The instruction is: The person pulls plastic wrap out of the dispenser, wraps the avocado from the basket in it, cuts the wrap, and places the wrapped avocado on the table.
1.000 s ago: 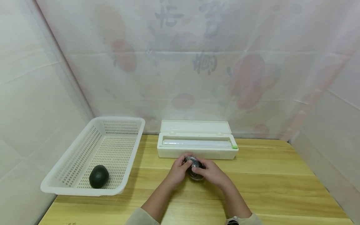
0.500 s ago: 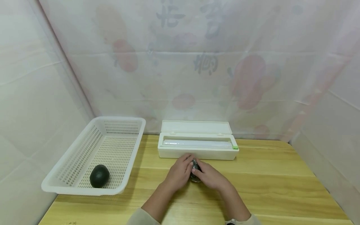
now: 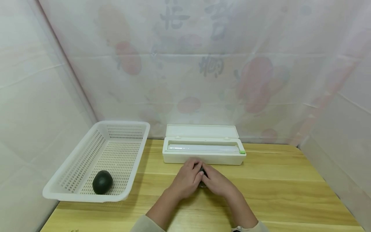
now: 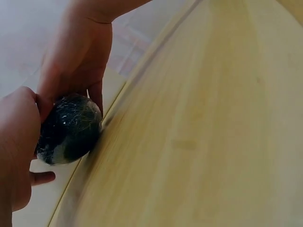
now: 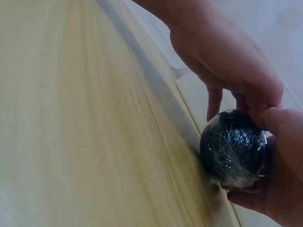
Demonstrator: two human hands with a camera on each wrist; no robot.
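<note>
Between both hands, low over the table, is a dark avocado [image 5: 232, 146] wrapped in crinkled, shiny cling film. My left hand [image 3: 185, 178] holds it from the left, and my right hand [image 3: 217, 183] grips it from the right. Seen from above, the thumbs meet across the top and hide most of the fruit. In the left wrist view the avocado [image 4: 71, 128] shows its filmed underside, with fingers around its far side. Just behind the hands stands a white cling film box [image 3: 204, 158], lid raised, with a film roll [image 3: 203, 148] inside.
On the left, a white perforated plastic basket [image 3: 136, 167] holds a second dark green avocado [image 3: 102, 182], which shows no film. Behind the wooden table [image 3: 275, 190] hangs a pale printed curtain [image 3: 188, 80].
Both hands have closed in over the avocado and the left thumb has moved across its top, so less of the fruit shows from above. The basket and the box have stayed put.
</note>
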